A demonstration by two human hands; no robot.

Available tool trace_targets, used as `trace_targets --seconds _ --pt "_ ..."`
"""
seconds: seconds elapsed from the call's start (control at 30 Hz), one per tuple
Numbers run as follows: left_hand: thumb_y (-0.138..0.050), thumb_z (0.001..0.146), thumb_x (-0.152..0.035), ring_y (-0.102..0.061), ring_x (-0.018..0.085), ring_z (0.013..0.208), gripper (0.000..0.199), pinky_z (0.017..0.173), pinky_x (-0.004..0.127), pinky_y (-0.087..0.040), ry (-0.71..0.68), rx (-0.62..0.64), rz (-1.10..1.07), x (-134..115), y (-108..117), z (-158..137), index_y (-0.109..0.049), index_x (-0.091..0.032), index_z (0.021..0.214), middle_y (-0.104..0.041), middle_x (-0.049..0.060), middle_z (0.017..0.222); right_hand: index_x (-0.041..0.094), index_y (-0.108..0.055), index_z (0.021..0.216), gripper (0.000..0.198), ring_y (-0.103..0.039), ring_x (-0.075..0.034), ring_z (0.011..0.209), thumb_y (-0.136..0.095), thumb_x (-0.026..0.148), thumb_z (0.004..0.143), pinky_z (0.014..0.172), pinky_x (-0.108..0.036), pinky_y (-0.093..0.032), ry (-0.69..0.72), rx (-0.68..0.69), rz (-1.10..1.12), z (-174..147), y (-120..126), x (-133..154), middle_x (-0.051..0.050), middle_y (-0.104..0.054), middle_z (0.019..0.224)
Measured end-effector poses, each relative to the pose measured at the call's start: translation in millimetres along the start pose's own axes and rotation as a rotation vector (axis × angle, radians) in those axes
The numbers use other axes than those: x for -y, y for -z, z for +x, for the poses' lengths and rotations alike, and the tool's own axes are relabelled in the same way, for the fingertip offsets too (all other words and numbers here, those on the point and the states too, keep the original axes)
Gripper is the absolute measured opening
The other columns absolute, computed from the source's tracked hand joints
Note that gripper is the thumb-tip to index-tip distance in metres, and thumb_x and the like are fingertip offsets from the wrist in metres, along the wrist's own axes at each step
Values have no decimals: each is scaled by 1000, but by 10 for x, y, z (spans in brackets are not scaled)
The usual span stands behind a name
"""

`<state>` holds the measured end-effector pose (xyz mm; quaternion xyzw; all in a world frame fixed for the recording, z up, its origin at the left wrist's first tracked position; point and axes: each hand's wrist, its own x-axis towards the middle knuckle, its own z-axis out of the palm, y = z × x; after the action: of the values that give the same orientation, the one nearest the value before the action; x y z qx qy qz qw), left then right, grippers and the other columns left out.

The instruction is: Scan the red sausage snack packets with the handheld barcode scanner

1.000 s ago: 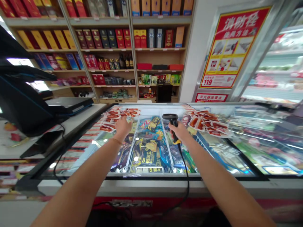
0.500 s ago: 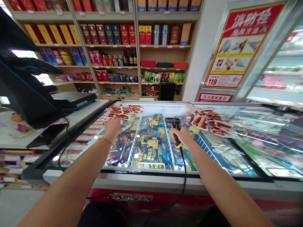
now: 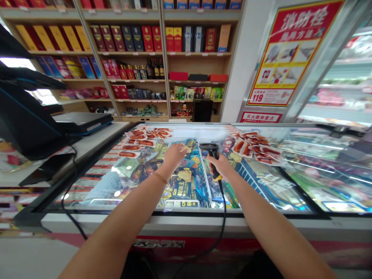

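My right hand [image 3: 221,166] is wrapped round a black handheld barcode scanner [image 3: 214,157] with a yellow lower end and a cable, held over the freezer's glass top. My left hand [image 3: 174,155] is over the middle of the glass, left of the scanner. Its fingers point right, look loosely apart and are partly hidden; nothing shows in them. Red-brown sausages in clear packs lie in two groups on the glass: a left group [image 3: 138,142], spread out, and a heaped right group [image 3: 258,148].
Under the glass of the chest freezer [image 3: 192,221] are wire baskets with wrapped goods [image 3: 184,184]. At left a counter holds a scale [image 3: 84,123] and a dark flat device [image 3: 48,169]. The scanner cable [image 3: 222,221] hangs over the front edge. Shelves with boxes [image 3: 128,38] stand behind.
My left hand has moved right, away from the left group of sausage packs, to the middle of the glass. My right hand keeps the scanner in about the same place. The view has shifted slightly.
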<state>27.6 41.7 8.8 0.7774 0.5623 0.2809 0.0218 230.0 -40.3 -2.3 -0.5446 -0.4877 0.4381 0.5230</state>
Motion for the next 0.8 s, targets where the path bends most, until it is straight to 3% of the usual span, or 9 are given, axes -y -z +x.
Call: trace_targets --seconds 0.1,0.17,0.3,0.43,0.67,0.8 --pt "-47 89 -45 -61 25 101 38 88 34 -45 150 -73 -42 116 97 60 -64 -18 111 -68 12 107 19 -53 91 30 -50 -11 34 -67 38 73 35 -23 -41 2 2 -13 -7 8 11 6 -54 50" --pt "-50 86 -47 -62 25 100 39 86 34 -46 248 -41 -18 307 198 69 -65 -19 109 -69 12 107 19 -52 91 29 -49 -11 34 -67 37 74 35 -23 -41 6 12 -14 -17 0 19 6 -54 50" --pt "-55 76 -62 -66 26 81 47 69 31 -47 343 210 24 641 373 12 -71 -18 85 -72 11 84 19 -52 92 29 -50 -11 34 -68 37 75 34 -22 -40 6 36 -46 -37 -36 18 6 -54 51" --pt "-64 71 -53 -63 20 66 35 55 25 -42 267 418 -50 647 451 -46 -70 -19 70 -68 4 66 18 -53 92 31 -51 -11 34 -68 39 75 34 -22 -41 -5 41 -79 -61 -70 15 5 -55 52" --pt "-58 81 -28 -64 17 64 12 58 25 -45 219 277 -127 479 348 -47 -64 -18 82 -69 5 76 18 -53 93 33 -52 -11 35 -66 42 74 36 -22 -43 28 66 -110 -124 -106 46 5 -55 53" --pt "-45 92 -28 -65 15 55 18 56 27 -49 317 224 -441 445 217 -46 -51 -21 107 -68 4 84 19 -53 93 34 -53 -12 35 -66 43 74 36 -23 -43 18 61 -137 -123 -126 29 5 -56 53"
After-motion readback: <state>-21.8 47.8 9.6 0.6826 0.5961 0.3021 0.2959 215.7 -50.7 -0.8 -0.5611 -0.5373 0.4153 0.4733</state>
